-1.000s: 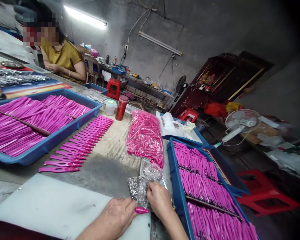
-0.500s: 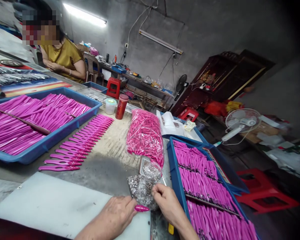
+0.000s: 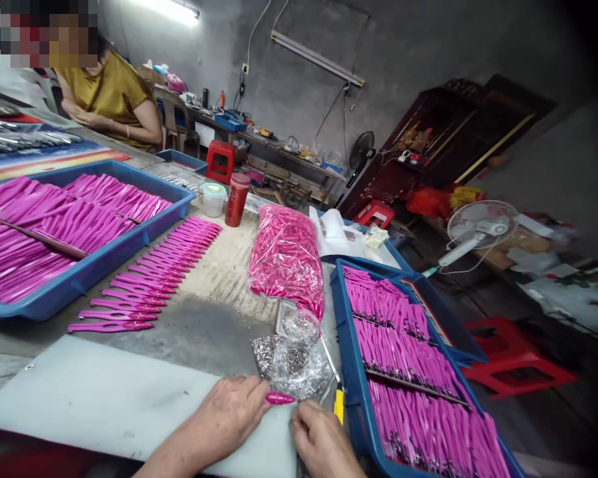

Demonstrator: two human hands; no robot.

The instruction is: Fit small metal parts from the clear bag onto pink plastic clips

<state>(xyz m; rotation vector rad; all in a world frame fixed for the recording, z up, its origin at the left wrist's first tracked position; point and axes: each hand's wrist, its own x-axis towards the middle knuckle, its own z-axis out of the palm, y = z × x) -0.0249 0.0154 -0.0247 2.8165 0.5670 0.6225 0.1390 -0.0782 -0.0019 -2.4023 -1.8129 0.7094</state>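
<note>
Magenta piece (image 3: 280,398), rear hidden by grasping left fingers (image 3: 257,393), right fingers (image 3: 306,413) curled, contents unclear

Left hand (image 3: 232,413) back upward, fingers closed together; right hand (image 3: 319,435) near it, fingers curled; wrists bare.

Bare right hand (image 3: 323,438) withdrawn from crumpled clear plastic bag (image 3: 299,368), now near pointed glossy magenta piece (image 3: 280,398), yellow tool handle (image 3: 339,406) more exposed
</note>
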